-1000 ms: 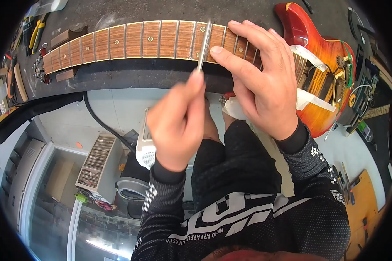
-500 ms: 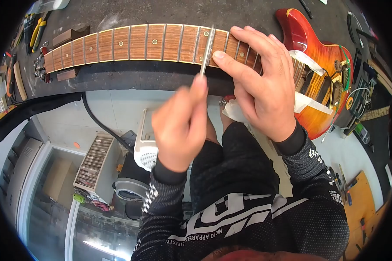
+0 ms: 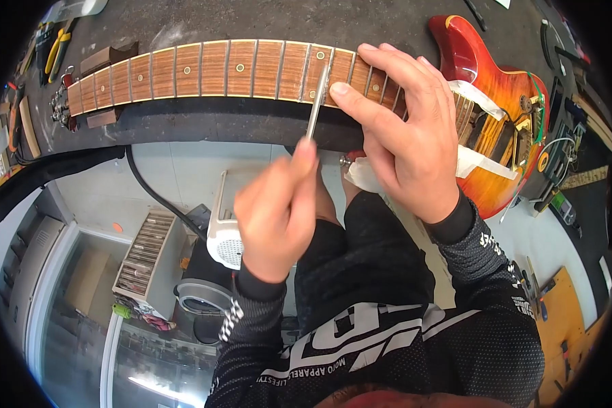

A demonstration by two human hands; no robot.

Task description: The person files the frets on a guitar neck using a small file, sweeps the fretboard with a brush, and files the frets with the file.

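Observation:
My left hand (image 3: 275,214), a little blurred, is closed round the lower end of a slim metal file (image 3: 317,109). The file lies lengthwise along a fret of the guitar neck (image 3: 214,68), its upper part over the wooden fingerboard. Beside it, my right hand (image 3: 415,129) rests palm down across the frets, fingers spread and the thumb tip close to the file. To the right, the guitar body (image 3: 466,54) has a glossy red and orange finish. Pieces of masking tape (image 3: 486,163) stick to it around the pickup area.
A wooden block (image 3: 109,57) sits behind the neck and another (image 3: 102,119) in front. Pliers (image 3: 60,51) lie at the far left of the dark workbench (image 3: 251,20). A ruler (image 3: 585,178) and cables lie at right. Below the bench edge stands a white appliance (image 3: 226,248).
My left hand has drawn the file down toward my body, so its tip sits lower on the fingerboard. My right hand stays almost in place.

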